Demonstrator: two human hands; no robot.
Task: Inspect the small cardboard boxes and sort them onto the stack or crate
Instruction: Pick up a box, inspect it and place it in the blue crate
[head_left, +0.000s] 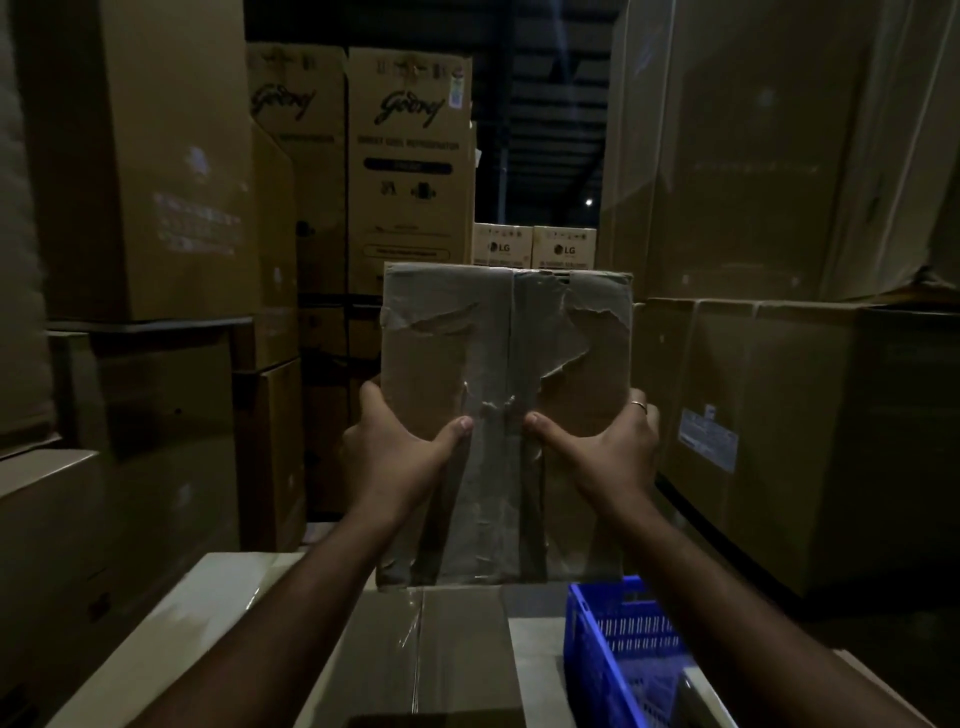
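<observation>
**Inspection hold: damaged carton**

At the taped centre seam, we press both thumbs, while the fingers wrap behind the side edges; the left hand (395, 447) and right hand (608, 441) are both clamped on the small cardboard box (506, 364). We hold it upright in the air, above a sealed carton (431, 644) and just beside the blue crate (618, 654). Its outer paper is torn and peeling (upper right especially), so we judge it light, soft-walled and best gripped by the edges, not the torn face. Readable print: "Godrej" on the tall cartons (410, 156) behind, "LG" on two smaller boxes (535, 247).
</observation>
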